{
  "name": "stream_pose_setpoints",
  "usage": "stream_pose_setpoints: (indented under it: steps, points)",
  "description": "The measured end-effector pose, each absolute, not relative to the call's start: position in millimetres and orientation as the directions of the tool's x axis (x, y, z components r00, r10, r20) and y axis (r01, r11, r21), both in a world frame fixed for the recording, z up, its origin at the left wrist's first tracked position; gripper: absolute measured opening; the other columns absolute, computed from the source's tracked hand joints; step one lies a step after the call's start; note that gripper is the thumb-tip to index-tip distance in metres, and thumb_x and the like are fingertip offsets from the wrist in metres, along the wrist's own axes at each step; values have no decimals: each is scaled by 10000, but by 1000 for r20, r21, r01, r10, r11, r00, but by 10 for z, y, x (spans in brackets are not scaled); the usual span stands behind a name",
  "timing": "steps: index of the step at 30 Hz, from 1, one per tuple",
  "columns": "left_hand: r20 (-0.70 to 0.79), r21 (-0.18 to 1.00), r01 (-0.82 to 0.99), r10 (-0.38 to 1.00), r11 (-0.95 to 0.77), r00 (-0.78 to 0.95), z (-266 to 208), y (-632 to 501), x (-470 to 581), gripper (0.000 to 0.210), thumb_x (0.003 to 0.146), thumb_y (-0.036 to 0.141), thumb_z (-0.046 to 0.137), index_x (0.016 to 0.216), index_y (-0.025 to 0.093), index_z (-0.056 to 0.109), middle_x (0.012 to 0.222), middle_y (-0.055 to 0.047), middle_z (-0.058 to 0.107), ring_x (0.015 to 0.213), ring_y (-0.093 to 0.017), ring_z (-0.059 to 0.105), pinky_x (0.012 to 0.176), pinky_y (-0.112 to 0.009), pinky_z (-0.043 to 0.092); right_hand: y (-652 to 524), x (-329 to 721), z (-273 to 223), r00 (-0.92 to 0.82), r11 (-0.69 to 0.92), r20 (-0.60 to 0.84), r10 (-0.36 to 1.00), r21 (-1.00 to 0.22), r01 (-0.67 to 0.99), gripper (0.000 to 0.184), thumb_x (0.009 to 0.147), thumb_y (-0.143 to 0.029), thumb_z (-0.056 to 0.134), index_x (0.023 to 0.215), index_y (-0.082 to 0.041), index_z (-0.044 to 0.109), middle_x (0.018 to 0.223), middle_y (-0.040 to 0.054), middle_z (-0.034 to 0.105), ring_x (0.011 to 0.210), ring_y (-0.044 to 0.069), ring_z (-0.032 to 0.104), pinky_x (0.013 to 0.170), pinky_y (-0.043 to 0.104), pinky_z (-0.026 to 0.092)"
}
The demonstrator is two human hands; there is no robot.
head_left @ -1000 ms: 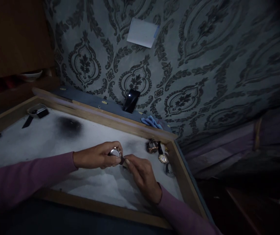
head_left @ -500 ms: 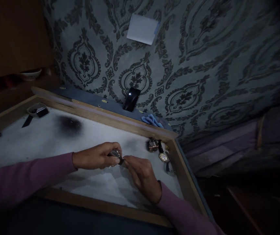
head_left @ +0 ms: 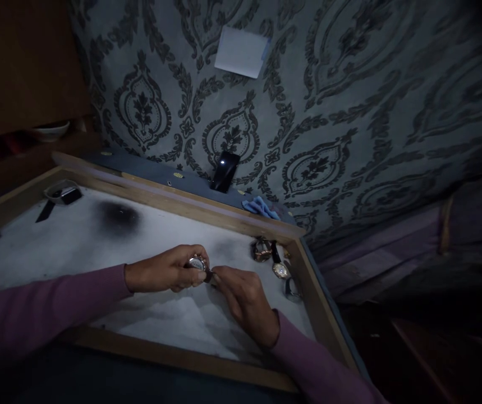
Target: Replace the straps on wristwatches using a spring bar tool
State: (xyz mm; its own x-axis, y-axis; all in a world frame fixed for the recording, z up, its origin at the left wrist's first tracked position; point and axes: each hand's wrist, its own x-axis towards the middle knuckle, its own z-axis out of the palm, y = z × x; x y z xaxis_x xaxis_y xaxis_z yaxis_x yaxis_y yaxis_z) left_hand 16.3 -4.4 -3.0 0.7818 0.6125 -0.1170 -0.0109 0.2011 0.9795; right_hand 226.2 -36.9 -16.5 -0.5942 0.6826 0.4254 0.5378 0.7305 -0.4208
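Note:
My left hand (head_left: 169,270) is closed around a wristwatch (head_left: 197,262) with a round silvery case, tilted over the middle of the tray. Against the watch's dark strap end, my right hand (head_left: 243,297) pinches with thumb and fingertips; the exact grip is partly hidden. Both hands are held above the white floor of a shallow wooden tray (head_left: 173,356). To the right of them lie a dark watch with a brownish-gold case (head_left: 261,249), a gold-faced watch on a black strap (head_left: 280,270) and a dark-strapped watch (head_left: 292,289).
A clear round container (head_left: 62,189) with a dark item sits in the tray's far left corner. Behind the tray's back wall are a black phone (head_left: 225,171), leaning on the patterned wall, and a blue cloth (head_left: 261,207). White paper (head_left: 242,51) is on the wall.
The watch has turned slightly in my left hand, so more of its round silvery side faces up. Both hands stay nearly in place.

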Motion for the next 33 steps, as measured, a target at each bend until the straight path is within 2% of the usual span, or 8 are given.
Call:
stream_pose_setpoints:
  steps: [5, 11, 19, 25, 33]
  points:
    - [-100, 986, -12, 637, 169, 765, -5, -50, 175, 319, 844, 445, 621, 884, 175, 457, 655, 70, 413, 540, -65, 336, 459, -188, 255, -355, 2254, -136, -583, 715, 415, 698, -450, 535, 222, 961, -117, 387, 864, -174, 578, 703, 38, 629, 604, 141, 578, 577, 237, 410]
    - [-79, 993, 2, 654, 117, 752, -12, -58, 171, 262, 870, 407, 581, 894, 176, 459, 666, 67, 413, 547, -70, 336, 477, -195, 281, -357, 2247, -106, -569, 697, 406, 715, -480, 533, 229, 957, -120, 376, 831, -181, 558, 646, 8, 573, 540, 126, 513, 533, 236, 366]
    - [-82, 996, 43, 669, 74, 739, 2, -61, 170, 267, 872, 423, 562, 899, 181, 453, 668, 65, 422, 549, -80, 352, 484, -205, 295, -365, 2235, -106, -558, 648, 343, 756, -519, 558, 241, 973, -150, 355, 836, -180, 550, 650, 11, 570, 551, 125, 524, 549, 233, 364]
    - [-77, 997, 68, 668, 40, 740, 7, -62, 171, 245, 880, 408, 546, 906, 184, 451, 689, 57, 428, 563, -86, 362, 492, -205, 306, -366, 2230, -96, -560, 653, 349, 752, -510, 559, 249, 978, -159, 352, 822, -178, 545, 643, 9, 570, 544, 125, 530, 547, 231, 359]
    - [2, 989, 103, 709, -105, 705, 61, -98, 191, 179, 894, 350, 511, 881, 180, 457, 675, 54, 432, 601, -103, 378, 543, -216, 315, -382, 2221, -97, -556, 645, 334, 761, -487, 589, 250, 972, -143, 354, 820, -177, 549, 649, 10, 579, 547, 121, 535, 550, 225, 348]
